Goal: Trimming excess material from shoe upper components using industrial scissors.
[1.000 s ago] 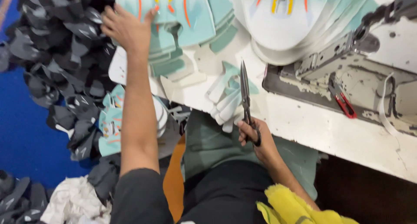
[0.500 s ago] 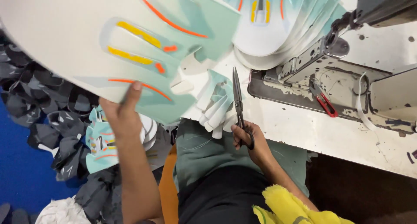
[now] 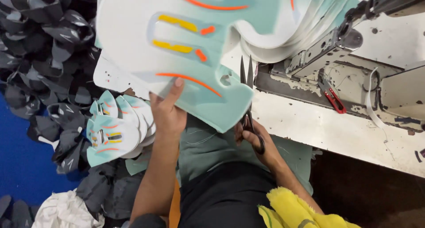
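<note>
The left hand point(image 3: 168, 111) grasps a large mint and white shoe-upper panel point(image 3: 177, 46) with orange and yellow stripes; the thumb lies on its face and the fingers are hidden behind it. The panel is lifted above the front edge of the work table point(image 3: 327, 130), close to the camera. The right hand point(image 3: 252, 137) is clenched through the loops of black scissors point(image 3: 246, 91), whose blades point up, just beside the lower corner of the panel and slightly parted, I think, though the view is narrow there.

As a judgement, the work is somewhere in the middle: a stack of same panels point(image 3: 283, 38) lies on the far part of the table near the sewing machine point(image 3: 349, 33), and a smaller fan of mint pieces point(image 3: 117, 130) rests to the left of the lap. No cut shows on the held panel.

No real container is visible. A heap of dark grey pieces point(image 3: 48, 68) lies loose at the left, and red thread snips point(image 3: 331, 95) lie on the machine bed.
</note>
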